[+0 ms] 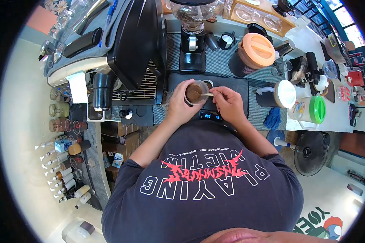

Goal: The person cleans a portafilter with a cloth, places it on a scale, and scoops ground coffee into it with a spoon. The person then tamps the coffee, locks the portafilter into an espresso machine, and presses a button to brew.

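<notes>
A dark shirt [215,202] filled the space behind the left fingers [190,111], which gripped a powder-holding cup [198,81], probably light, squeezable, best held round its side, while the right fingers [222,94] pinched a spoon [207,94].

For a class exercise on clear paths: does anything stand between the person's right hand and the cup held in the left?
Nothing visible blocks it. Only the thin utensil, held in the right hand, bridges the gap to the cup.
</notes>
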The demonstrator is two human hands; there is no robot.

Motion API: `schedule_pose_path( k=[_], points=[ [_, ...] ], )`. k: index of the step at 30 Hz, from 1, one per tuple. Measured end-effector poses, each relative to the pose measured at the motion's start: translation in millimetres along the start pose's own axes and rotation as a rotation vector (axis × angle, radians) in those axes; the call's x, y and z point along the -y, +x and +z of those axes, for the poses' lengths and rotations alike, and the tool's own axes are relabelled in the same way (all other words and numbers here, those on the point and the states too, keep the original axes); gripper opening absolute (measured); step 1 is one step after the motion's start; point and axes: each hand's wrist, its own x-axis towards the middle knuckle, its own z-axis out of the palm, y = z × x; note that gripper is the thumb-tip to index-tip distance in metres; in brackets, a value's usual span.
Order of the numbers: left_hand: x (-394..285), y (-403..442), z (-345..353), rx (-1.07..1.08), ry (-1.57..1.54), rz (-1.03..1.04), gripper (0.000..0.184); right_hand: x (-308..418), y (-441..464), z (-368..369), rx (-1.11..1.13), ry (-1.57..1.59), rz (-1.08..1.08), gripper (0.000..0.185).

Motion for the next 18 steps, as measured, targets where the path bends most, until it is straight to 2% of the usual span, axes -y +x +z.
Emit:
schedule_pose_path(
  k=[2, 5, 7, 11, 14, 18],
  points=[
    [0, 1, 0, -0.004, 0.000, -0.001, 0.084, 1, 0, 0, -0.008, -0.015, -0.042, 0.016],
    [1, 2, 1, -0.016, -0.012, 0.012, 0.083, 7, 8, -7, 0.014, -0.330, -0.589, 0.014],
    [-1, 2, 0, -0.005, -0.028, -0.018, 0.083, 15, 5, -7, 0.011, -0.309, -0.576, 0.013],
    [3, 3, 1, -0.028, 0.027, 0.052, 0.082, 26, -1, -3, -0.066, -0.316, -0.565, 0.013],
    [1, 3, 2, -0.025, 0.038, 0.052, 0.083, 9, 2, -3, 0.070, -0.322, -0.513, 0.015],
    [2, 2, 3, -0.024, 0.005, 0.014, 0.084, -8, 2, 3, 0.067, -0.090, -0.183, 0.017]
  ],
)
